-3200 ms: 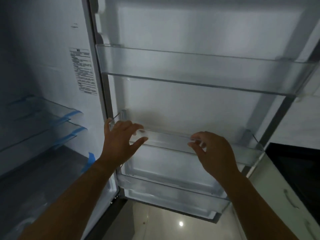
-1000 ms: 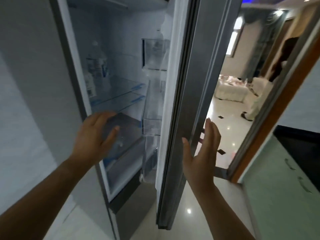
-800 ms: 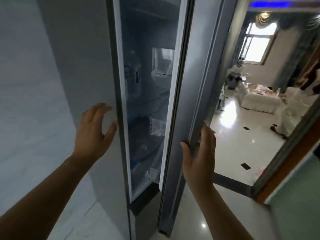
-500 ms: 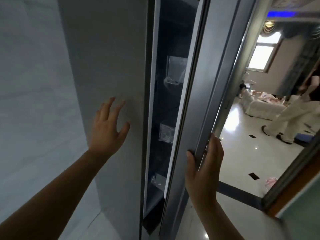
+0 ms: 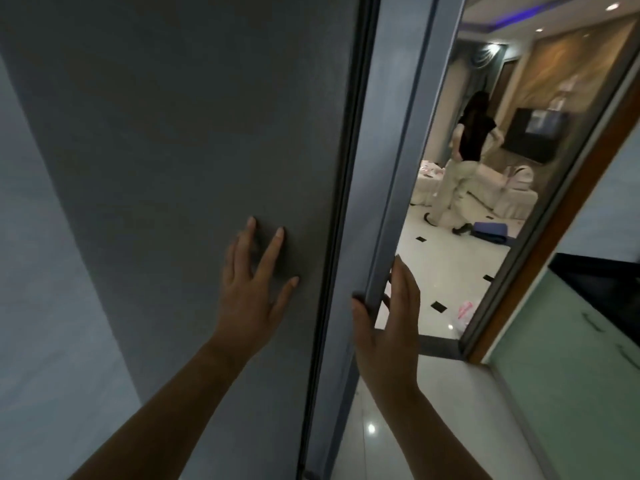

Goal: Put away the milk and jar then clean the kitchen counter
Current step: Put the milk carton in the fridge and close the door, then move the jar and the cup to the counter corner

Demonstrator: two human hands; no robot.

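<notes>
Neither the milk nor the jar is in view. I stand at the side of the grey fridge. Its door lies nearly flat against the body, with only a thin dark seam left and nothing of the inside showing. My left hand rests flat on the fridge's side panel, fingers spread and holding nothing. My right hand is on the door's outer edge, thumb on the near face and fingers along the far face.
At the right are the black kitchen counter and pale green cabinet fronts. A wooden doorway frame opens onto a tiled room where a person walks away. A plastic bag lies on the floor.
The fridge door has swung from wide open to almost shut, hiding the shelves. My left hand moved from the interior onto the side panel. My right hand stayed on the door edge.
</notes>
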